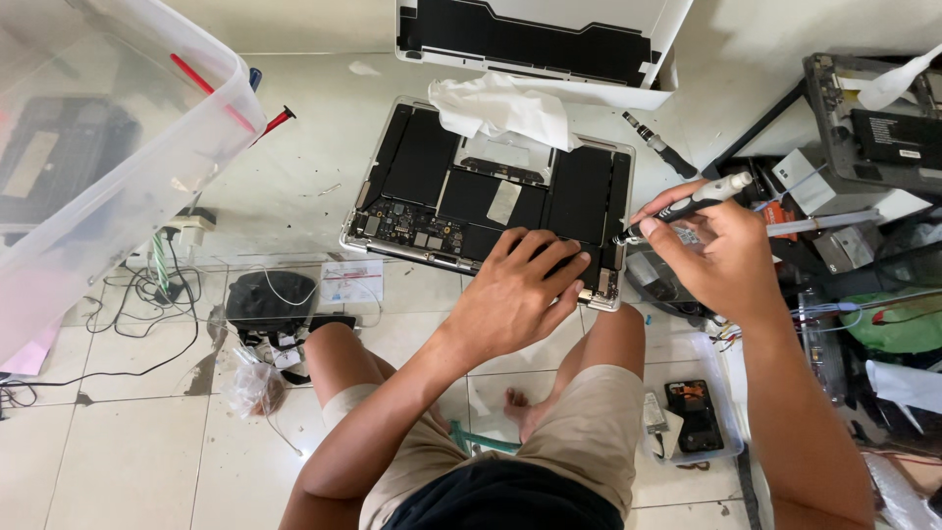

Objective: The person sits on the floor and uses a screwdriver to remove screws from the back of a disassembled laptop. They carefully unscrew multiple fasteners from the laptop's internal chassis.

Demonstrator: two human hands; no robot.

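Observation:
An opened laptop [422,186] lies upside down on the tiled floor, its black battery cells and circuit board exposed. My left hand [517,285] rests flat on its near right corner, fingers spread over the edge. My right hand [721,257] grips a black and silver screwdriver [692,203], whose tip points down at the laptop's right edge. A crumpled white tissue [500,110] lies on the far side of the laptop.
The removed bottom cover [530,39] leans behind the laptop. A clear plastic bin [108,157] stands at left, cables and a black pouch [270,299] beneath it. At right are stacked devices, tools and a tray with a phone [695,414]. My bent legs sit below.

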